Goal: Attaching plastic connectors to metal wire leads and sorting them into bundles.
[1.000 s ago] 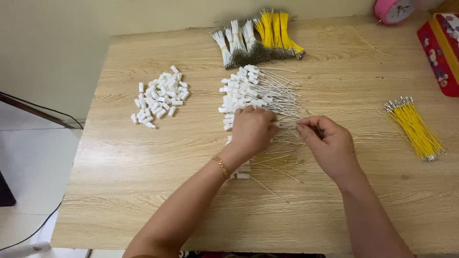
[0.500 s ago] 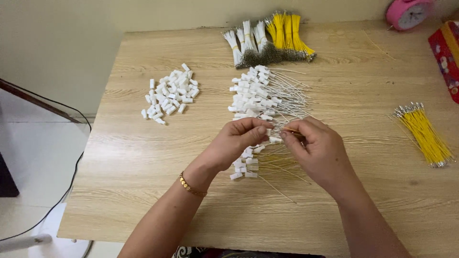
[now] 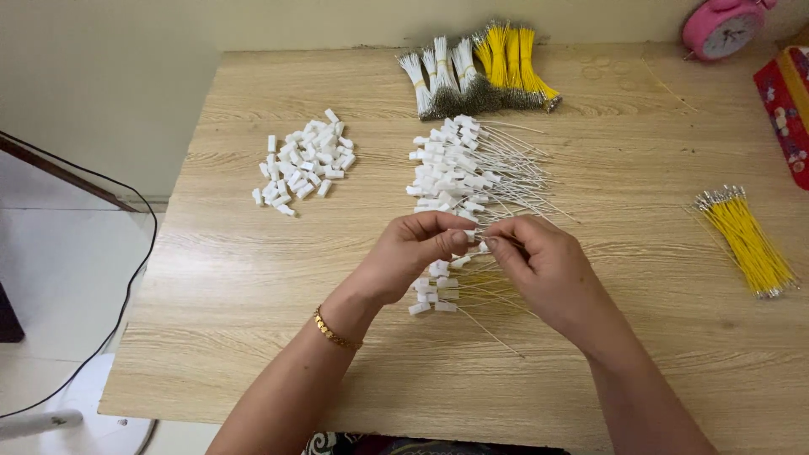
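A small white connector [image 3: 477,244] is pinched between the fingertips of the left hand [image 3: 417,253] and right hand [image 3: 539,261], which have been raised since a second ago from the wired-connector pile [image 3: 459,173], now at twelve o'clock; assembly appears underway.

Whatever the fingertips of the left hand [image 3: 413,253] and right hand [image 3: 539,265] pinch between them is too small to make out, perhaps one white connector on a thin wire. The hands cover part of the pile of wired connectors [image 3: 459,173], and how many lie under them cannot be told. The pink alarm clock [image 3: 720,29] is cut by the top edge, the red box [image 3: 788,101] by the right edge. The worktop [image 3: 253,337] runs out of view at the bottom right, as do both forearms.
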